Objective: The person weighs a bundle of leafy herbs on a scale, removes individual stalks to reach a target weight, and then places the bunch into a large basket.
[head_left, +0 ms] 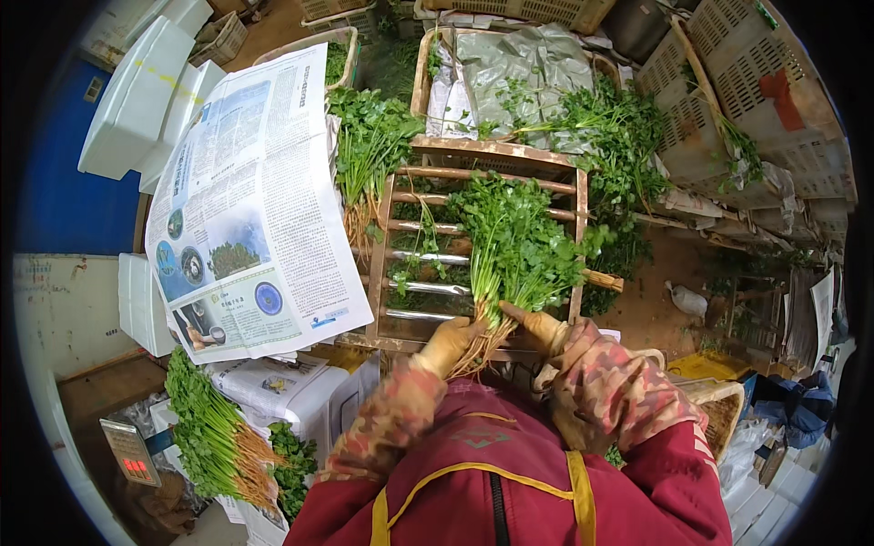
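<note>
A bunch of leafy green herbs (510, 246), like coriander or thin celery, lies over a slatted rack (387, 273) in front of me. Its leaves point away and its brown roots come toward my body. Around the root end on the left closes my gloved left hand (448, 344). My gloved right hand (539, 329) grips the stems from the other side, its thumb and fingers at the base. Both gloves are tan. Loose sprigs (423, 259) are caught on the rack's bars, left of the bunch.
Newspaper sheets (264, 200) spread at the left, beside white foam boxes (137, 100). More rooted greens (373, 136) lie behind the rack. Another pile (209, 428) sits at lower left near a scale display (132, 452). Plastic crates (728, 73) stack at far right.
</note>
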The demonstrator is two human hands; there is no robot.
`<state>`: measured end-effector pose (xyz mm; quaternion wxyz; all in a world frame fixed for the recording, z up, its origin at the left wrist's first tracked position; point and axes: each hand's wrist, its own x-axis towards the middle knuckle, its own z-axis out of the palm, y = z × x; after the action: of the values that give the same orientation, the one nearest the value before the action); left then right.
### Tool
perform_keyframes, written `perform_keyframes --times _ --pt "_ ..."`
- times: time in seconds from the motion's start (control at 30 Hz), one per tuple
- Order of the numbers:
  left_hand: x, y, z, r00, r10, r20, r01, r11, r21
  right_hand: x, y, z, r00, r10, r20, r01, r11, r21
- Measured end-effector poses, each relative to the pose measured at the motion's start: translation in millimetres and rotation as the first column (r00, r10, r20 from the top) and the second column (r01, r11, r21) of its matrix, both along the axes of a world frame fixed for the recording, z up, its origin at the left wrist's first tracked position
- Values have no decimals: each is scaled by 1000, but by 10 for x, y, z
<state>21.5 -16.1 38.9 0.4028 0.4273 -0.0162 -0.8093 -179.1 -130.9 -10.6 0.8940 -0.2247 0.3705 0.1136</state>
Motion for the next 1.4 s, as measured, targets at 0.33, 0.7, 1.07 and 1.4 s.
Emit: perform_keyframes --times 0.33,0.7,1.07,1.4 --pt "-219 -83 177 972 -53 -229 33 995 -94 155 -169 758 955 255 -149 -273 570 -775" --pt "-264 -43 118 959 177 -223 -177 984 23 57 -157 954 944 -217 -249 85 888 -451" --pt "-449 -40 59 978 209 -29 -207 977 60 320 -16 833 879 -172 -444 -251 626 -739" --pt "-497 -39 93 976 209 62 -213 975 60 78 18 590 906 -164 -390 -128 773 -622"
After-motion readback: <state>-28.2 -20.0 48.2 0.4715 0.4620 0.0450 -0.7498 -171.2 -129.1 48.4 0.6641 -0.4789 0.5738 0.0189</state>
